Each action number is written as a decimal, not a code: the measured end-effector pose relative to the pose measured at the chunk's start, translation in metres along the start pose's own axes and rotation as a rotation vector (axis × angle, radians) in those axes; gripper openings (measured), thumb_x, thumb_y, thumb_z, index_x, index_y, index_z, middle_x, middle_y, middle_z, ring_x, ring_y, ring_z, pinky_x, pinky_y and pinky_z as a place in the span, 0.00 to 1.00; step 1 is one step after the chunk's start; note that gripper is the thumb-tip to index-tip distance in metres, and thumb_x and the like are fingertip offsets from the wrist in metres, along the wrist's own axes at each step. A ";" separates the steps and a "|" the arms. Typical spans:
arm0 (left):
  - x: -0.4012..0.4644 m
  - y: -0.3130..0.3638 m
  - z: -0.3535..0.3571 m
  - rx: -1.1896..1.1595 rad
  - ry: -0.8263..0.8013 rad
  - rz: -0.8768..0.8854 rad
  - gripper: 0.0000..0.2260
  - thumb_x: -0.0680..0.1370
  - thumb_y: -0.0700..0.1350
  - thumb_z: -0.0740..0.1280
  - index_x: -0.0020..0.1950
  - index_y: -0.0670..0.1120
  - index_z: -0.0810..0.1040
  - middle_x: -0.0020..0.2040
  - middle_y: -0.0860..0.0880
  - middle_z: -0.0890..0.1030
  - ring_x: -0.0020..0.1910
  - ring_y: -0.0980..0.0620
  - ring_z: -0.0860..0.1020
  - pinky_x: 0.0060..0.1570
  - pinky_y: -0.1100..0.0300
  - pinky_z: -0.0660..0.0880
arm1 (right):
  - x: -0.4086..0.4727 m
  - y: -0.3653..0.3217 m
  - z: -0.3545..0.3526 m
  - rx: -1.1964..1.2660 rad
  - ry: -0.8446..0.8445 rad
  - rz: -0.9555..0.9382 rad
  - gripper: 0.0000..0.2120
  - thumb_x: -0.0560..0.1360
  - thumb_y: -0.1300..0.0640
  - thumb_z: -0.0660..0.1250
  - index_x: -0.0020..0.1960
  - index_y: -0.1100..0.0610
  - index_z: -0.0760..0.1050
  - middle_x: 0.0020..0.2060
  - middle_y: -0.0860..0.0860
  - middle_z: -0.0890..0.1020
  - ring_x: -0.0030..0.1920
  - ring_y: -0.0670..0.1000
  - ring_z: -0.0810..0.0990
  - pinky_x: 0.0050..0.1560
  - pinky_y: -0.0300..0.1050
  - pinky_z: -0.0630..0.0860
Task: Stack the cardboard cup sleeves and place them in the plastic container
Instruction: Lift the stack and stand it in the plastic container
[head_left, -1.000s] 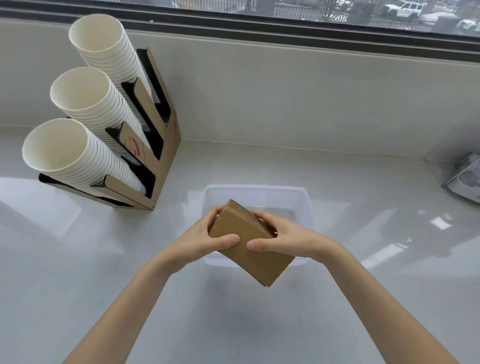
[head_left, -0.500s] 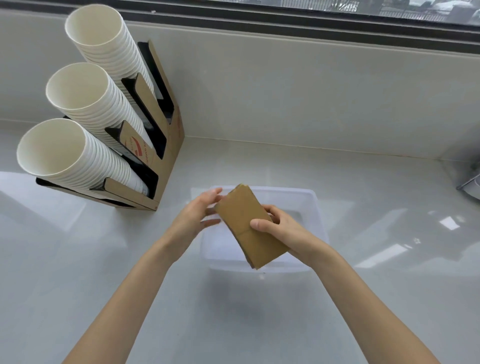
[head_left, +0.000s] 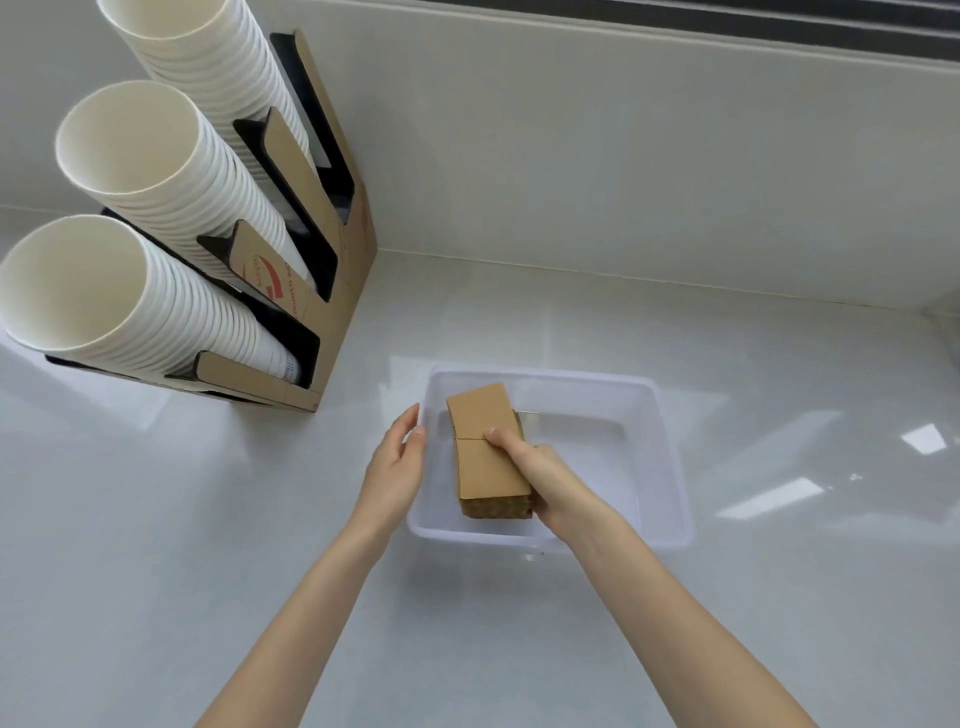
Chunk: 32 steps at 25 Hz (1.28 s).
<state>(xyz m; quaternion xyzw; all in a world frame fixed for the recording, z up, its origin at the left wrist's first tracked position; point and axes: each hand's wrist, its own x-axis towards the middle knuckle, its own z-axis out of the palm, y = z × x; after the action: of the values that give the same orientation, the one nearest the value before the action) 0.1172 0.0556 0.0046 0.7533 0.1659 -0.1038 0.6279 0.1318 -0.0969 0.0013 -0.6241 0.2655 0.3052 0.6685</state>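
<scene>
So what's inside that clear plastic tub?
A stack of brown cardboard sleeves, held by the right hand, sits in the tub. The floor beneath the stack is covered.

glossy pale grey stone worktop (head_left: 156, 545), streaked with window reflections, meeting a pale upstand at the back. standing on it at left, a brown-and-black cardboard cup rack (head_left: 332, 291) loaded with three slanted rows of white paper cups (head_left: 171, 171). near centre, resting flat, a translucent rectangular plastic container (head_left: 670, 467).
</scene>
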 end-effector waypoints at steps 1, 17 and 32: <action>-0.001 -0.001 0.002 -0.008 0.001 -0.002 0.18 0.80 0.48 0.52 0.70 0.50 0.62 0.70 0.52 0.66 0.62 0.60 0.64 0.60 0.64 0.60 | 0.002 0.001 0.004 -0.016 0.000 0.010 0.25 0.68 0.45 0.68 0.59 0.60 0.73 0.47 0.54 0.82 0.43 0.51 0.81 0.36 0.41 0.75; 0.004 -0.011 0.004 0.025 0.006 0.060 0.18 0.80 0.49 0.51 0.70 0.50 0.62 0.70 0.52 0.67 0.61 0.62 0.64 0.59 0.66 0.60 | 0.016 -0.001 0.026 -0.356 0.071 -0.029 0.35 0.71 0.36 0.59 0.70 0.58 0.61 0.67 0.55 0.60 0.69 0.56 0.61 0.71 0.51 0.60; 0.007 -0.013 0.008 0.070 0.038 0.084 0.19 0.80 0.48 0.50 0.71 0.49 0.60 0.71 0.49 0.65 0.62 0.59 0.64 0.59 0.65 0.61 | 0.015 -0.002 0.030 -0.383 -0.015 -0.040 0.32 0.74 0.37 0.52 0.72 0.54 0.56 0.71 0.53 0.59 0.70 0.55 0.62 0.71 0.54 0.61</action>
<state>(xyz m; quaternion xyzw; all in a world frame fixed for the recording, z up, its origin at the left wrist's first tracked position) 0.1189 0.0510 -0.0108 0.7829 0.1425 -0.0689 0.6017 0.1427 -0.0654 -0.0059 -0.7428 0.1852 0.3416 0.5452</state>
